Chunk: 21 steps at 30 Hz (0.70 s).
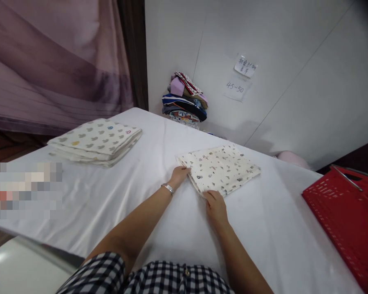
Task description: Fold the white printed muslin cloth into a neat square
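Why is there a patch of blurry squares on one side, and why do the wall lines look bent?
In the head view, the pixelated patch at the left edge is blocked out on purpose, not out of focus. The wide lens tilts the wall seams and darkens the top right corner. Light is soft and even; the folded cloth between the left hand and right hand stays sharp.

I see a counter (135,192) draped in white cloth. A folded patterned cloth (221,168) lies near its middle. Left of that cloth sits a folded stack with grey hearts (96,141); right of it, a red basket (346,212) at the edge.
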{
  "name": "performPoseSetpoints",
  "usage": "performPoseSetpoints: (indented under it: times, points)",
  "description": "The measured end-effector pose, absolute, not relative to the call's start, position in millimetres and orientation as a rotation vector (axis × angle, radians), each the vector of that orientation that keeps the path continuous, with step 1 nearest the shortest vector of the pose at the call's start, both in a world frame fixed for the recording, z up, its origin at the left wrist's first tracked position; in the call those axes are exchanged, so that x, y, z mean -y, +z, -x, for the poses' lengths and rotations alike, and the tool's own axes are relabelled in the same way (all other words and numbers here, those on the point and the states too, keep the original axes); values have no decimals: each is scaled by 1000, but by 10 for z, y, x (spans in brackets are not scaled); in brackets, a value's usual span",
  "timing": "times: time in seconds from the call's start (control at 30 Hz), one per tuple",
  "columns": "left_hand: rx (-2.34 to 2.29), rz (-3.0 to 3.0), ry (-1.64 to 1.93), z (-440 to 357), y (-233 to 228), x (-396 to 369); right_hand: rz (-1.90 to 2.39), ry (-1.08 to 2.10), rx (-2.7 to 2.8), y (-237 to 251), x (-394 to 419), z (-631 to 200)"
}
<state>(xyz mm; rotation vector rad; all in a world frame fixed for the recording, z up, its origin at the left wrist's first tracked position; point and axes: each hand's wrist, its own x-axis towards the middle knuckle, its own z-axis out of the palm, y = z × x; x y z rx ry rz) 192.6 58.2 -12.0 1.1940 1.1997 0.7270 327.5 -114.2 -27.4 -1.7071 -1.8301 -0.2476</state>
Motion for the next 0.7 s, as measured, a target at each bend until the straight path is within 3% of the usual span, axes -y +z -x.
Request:
performPoseSetpoints:
  times: [0.7]
  points:
    - [-1578,-1706,611,-1835,-21,-1000,1837,-205,1959,-365,1272,-3135]
